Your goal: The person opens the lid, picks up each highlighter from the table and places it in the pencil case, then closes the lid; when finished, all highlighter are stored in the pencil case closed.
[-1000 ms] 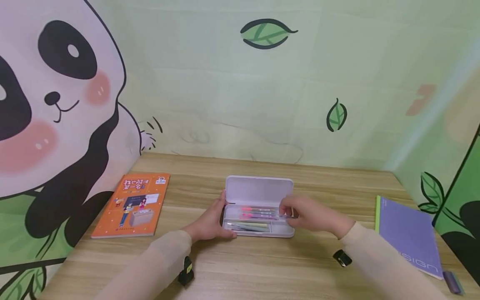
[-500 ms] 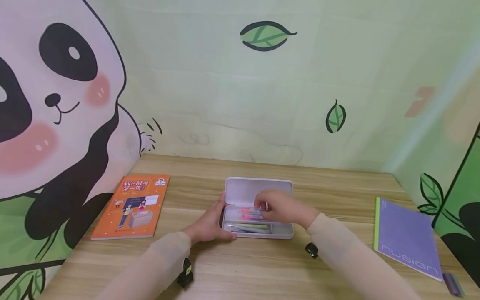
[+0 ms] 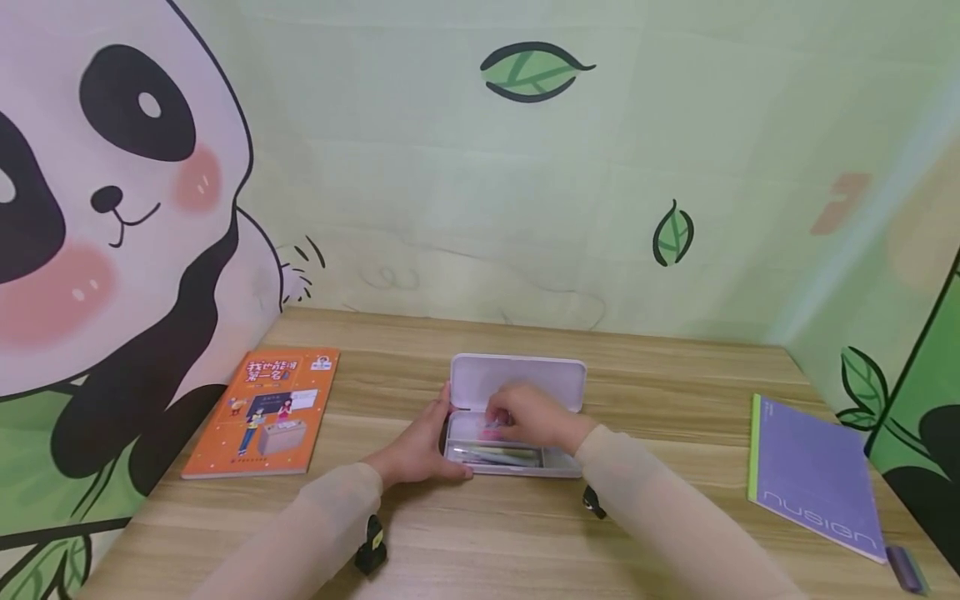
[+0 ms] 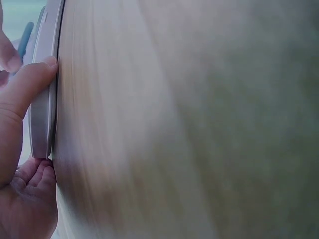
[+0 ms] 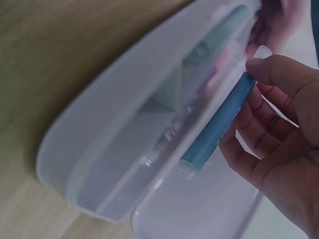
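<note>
On the table lies an opened white pencil case (image 3: 471, 379), its lid tilted back. My left hand (image 3: 412, 448) grips the case's left end, thumb along the front edge and fingers round the side, as the left wrist view shows with the case wall (image 4: 42, 119). Over the rear compartment, my right hand (image 3: 543, 417) pinches a blue pen (image 5: 219, 122) with clear ends between thumb and fingers. Pale green pens (image 3: 498, 456) lie in the front compartment. Pink and purple pens behind them are partly covered by the right hand in the head view.
An orange book (image 3: 262, 417) lies to the left on the wooden table (image 3: 480, 542). To the right lies a purple notebook (image 3: 813, 475) with a green spine, and a small dark purple object (image 3: 906, 568) sits near its lower corner. A panda-printed wall covering (image 3: 420, 167) stands behind.
My right hand has moved left, from the right end of the pencil case to above the pens in its rear compartment. The left hand and the case have stayed put.
</note>
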A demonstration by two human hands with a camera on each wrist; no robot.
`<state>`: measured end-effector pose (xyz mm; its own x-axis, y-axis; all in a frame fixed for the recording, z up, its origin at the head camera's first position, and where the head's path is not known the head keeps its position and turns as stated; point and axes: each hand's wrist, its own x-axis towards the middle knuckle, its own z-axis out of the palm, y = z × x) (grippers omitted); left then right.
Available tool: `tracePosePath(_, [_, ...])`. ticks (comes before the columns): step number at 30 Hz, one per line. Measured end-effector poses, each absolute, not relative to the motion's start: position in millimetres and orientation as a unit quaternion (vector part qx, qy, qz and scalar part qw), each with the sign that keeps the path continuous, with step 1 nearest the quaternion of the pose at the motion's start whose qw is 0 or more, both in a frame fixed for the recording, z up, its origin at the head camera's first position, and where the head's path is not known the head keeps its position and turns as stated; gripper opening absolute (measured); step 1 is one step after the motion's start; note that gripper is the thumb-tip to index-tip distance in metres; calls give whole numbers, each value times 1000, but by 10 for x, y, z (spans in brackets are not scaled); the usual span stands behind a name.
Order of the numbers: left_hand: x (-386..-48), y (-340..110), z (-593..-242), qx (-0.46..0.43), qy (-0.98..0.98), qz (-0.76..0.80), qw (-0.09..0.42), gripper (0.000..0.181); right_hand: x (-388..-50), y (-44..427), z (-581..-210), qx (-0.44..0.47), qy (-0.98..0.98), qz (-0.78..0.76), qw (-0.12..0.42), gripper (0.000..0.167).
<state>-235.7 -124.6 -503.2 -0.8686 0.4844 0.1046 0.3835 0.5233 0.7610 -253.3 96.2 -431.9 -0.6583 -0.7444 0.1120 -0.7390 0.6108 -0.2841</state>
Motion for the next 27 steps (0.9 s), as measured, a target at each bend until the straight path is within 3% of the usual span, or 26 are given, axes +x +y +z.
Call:
tracePosePath(11, [-2371,-1238,-5039,245,869,426,64,137,-2503,981,-4396,-392,901,-181,31,20])
tracePosePath(27, [-2369,-1211,-5020,229,869,433,71,138,-2306,1372,-4307,-403,876,-264,5,21])
